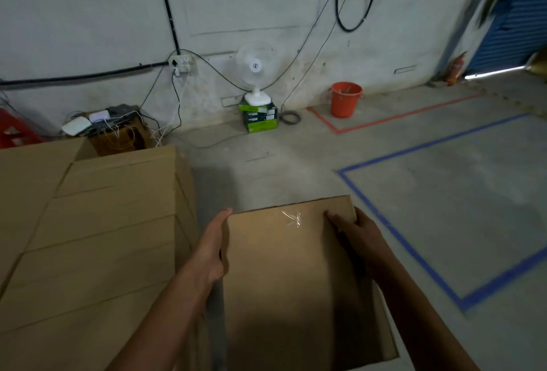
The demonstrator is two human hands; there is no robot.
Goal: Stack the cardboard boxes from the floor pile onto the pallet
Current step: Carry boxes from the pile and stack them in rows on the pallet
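Cardboard box sits just R of the box stack, w/ a strip of floor showing between them. It's held by both hands. Left hand lies flat on the box's near-stack side, fingers straight, pressing. Right hand is on the side away from the stack, its fingers curled over the top edge, gripping. Blue tape lies further R of the stack; orange bucket and white fan stand well beyond it, by the wall.
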